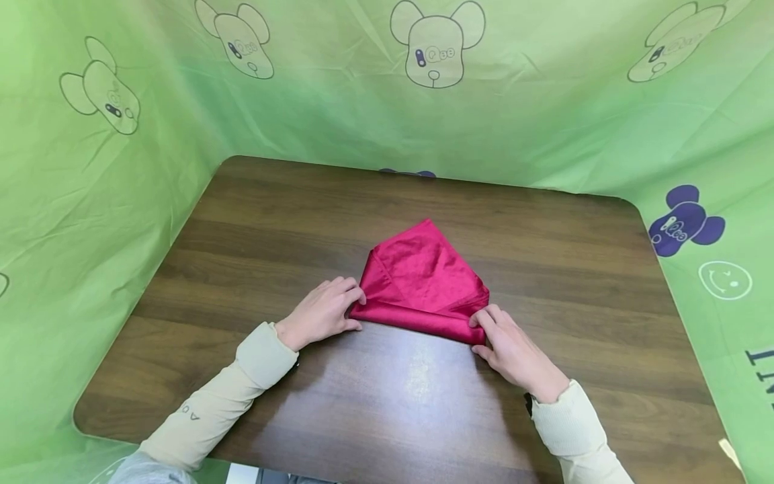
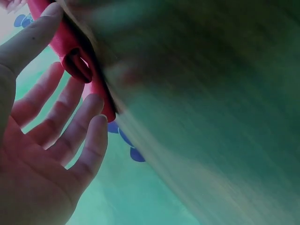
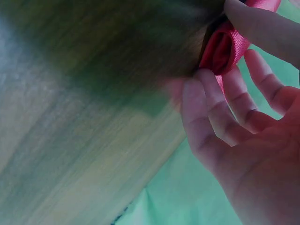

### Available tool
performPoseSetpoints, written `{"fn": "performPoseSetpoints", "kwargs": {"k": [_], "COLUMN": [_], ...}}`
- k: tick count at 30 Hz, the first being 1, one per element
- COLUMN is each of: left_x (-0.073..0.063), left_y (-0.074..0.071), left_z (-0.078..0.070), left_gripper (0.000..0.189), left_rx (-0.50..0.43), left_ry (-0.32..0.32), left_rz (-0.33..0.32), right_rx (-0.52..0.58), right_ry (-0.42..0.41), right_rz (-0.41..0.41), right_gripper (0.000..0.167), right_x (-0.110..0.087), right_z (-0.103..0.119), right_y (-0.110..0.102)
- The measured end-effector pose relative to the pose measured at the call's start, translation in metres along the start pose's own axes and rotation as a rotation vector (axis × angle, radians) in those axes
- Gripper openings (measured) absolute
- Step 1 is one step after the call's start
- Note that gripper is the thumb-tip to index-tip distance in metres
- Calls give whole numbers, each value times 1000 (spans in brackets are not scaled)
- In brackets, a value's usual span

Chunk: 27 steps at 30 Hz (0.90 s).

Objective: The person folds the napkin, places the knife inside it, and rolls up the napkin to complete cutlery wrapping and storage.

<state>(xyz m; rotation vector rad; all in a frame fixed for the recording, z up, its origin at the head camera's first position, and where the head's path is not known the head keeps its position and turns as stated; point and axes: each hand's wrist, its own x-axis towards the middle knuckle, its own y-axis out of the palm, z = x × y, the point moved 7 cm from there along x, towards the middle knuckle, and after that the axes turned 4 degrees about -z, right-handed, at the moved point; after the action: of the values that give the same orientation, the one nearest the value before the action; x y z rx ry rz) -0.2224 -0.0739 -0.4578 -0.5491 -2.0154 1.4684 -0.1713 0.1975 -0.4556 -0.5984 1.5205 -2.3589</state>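
A shiny crimson satin cloth (image 1: 423, 272) lies on the wooden table, its far part flat and pointed, its near edge turned into a roll (image 1: 417, 321). At the roll's left end, my left hand (image 1: 320, 310) holds it between the thumb on the near side and the fingers over the far side. The right hand (image 1: 517, 349) grips the opposite end in the same manner. Both wrist views show the coiled ends of the roll: one end (image 2: 75, 65) by the left fingers, the other end (image 3: 224, 49) between the right thumb and fingers.
The brown table (image 1: 272, 222) has rounded corners and reaches well past the cloth on all sides. Green fabric (image 1: 338, 101) printed with bear heads hangs around its back and sides. A small pale strip (image 1: 729, 452) sits at the right edge.
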Motion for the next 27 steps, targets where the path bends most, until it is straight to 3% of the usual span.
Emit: {"fn": "performPoseSetpoints", "kwargs": {"k": [10,17,27], "left_x": [1,3,4], "left_y": [4,4,6], "left_z": [3,3,2], "left_gripper": [34,28,25], "left_rx": [-6,14,75], "left_ry": [11,53,76], "left_rz": [46,51,59], "right_rx": [15,-13,-50], "right_ry": [30,37,-3], "right_rz": [-2,4,-32], "right_gripper": [34,33,25], "right_x": [2,1,3], "right_z": [-2,-1,0], "right_y": [1,2,2]}}
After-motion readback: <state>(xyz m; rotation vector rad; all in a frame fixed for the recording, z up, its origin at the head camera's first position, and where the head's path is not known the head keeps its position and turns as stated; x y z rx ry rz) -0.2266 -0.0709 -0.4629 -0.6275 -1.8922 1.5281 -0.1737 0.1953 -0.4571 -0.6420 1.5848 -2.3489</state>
